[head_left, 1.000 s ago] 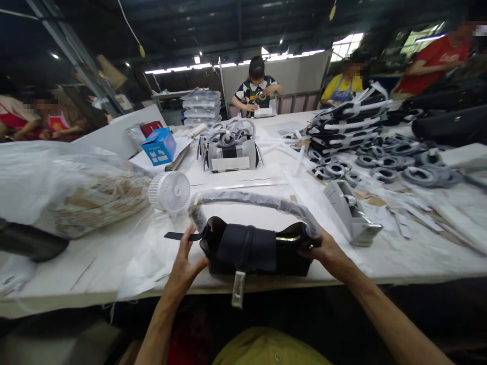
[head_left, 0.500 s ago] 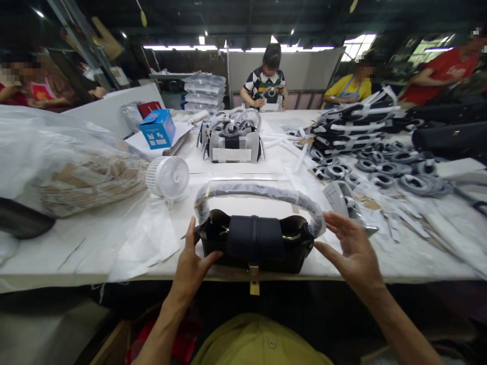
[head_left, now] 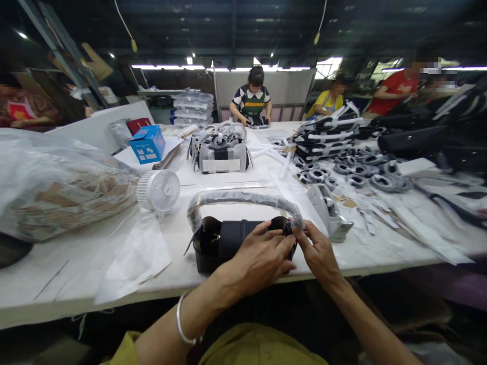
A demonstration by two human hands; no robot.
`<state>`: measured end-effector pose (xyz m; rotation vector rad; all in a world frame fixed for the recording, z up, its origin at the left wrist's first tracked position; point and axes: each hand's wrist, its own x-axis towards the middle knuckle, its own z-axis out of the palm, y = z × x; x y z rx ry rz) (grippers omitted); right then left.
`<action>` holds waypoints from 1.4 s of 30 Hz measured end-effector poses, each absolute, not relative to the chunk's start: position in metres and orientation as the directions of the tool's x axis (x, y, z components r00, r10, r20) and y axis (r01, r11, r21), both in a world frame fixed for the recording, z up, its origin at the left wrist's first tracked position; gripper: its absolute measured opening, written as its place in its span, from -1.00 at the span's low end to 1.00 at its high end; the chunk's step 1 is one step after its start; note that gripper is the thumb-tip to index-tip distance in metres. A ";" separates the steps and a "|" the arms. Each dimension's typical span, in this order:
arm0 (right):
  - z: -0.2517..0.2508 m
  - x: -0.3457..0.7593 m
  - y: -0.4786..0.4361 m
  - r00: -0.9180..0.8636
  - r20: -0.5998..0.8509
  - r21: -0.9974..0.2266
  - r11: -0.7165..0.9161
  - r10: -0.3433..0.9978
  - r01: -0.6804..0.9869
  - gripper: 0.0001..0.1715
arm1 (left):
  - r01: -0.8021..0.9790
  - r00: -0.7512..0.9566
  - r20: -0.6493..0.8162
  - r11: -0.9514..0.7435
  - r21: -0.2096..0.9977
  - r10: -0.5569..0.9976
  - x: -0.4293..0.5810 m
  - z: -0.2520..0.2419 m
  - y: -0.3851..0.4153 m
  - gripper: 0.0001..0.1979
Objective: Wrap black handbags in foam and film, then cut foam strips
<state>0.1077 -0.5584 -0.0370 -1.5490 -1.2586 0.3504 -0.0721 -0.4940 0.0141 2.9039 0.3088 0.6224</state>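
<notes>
A black handbag (head_left: 233,238) stands upright on the table near its front edge. Its arched handle (head_left: 243,196) is wrapped in clear plastic, and a wide flap crosses the middle of the opening. My left hand (head_left: 262,256) reaches across the bag's front and holds its right end, fingers over the upper rim. At the same corner, where the handle meets the side, my right hand (head_left: 318,252) pinches the bag with thumb and fingers. My left hand hides the front clasp and much of the right half. A thin strap end sticks out at the bag's left side.
A white fan (head_left: 159,191) and a bulging plastic bag (head_left: 72,187) occupy the left. Behind the handbag are another wrapped bag (head_left: 220,154) and a blue box (head_left: 148,144). A grey tape dispenser (head_left: 329,215) and coiled straps (head_left: 355,170) sit right. Co-workers stand farther back.
My left hand has moved from the bag's left end across to its right end. My right hand has closed in on that corner. The view has shifted slightly.
</notes>
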 end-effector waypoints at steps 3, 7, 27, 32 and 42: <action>-0.037 0.106 -0.559 0.437 0.353 -0.874 0.124 0.827 0.471 -0.60 | 0.233 0.896 0.294 -0.915 0.328 0.334 -0.066 0.007 -0.486 -0.56; -0.041 0.105 -0.559 0.444 0.372 -0.878 0.155 0.815 0.452 -0.63 | 0.246 0.908 0.231 -0.890 0.383 0.350 -0.074 0.010 -0.485 -0.59; -0.046 0.107 -0.557 0.456 0.398 -0.891 0.217 0.796 0.398 -0.62 | 0.275 0.955 0.023 -0.913 0.301 0.295 -0.068 0.029 -0.454 -0.58; -0.052 0.103 -0.557 0.446 0.429 -0.885 0.268 0.786 0.380 -0.66 | 0.459 0.886 -0.104 -0.829 0.319 0.451 -0.042 0.023 -0.463 -0.78; -0.057 0.099 -0.554 0.491 0.429 -0.894 0.281 0.758 0.348 -0.70 | 0.494 0.850 -0.164 -0.650 0.577 0.500 -0.035 0.003 -0.451 -0.77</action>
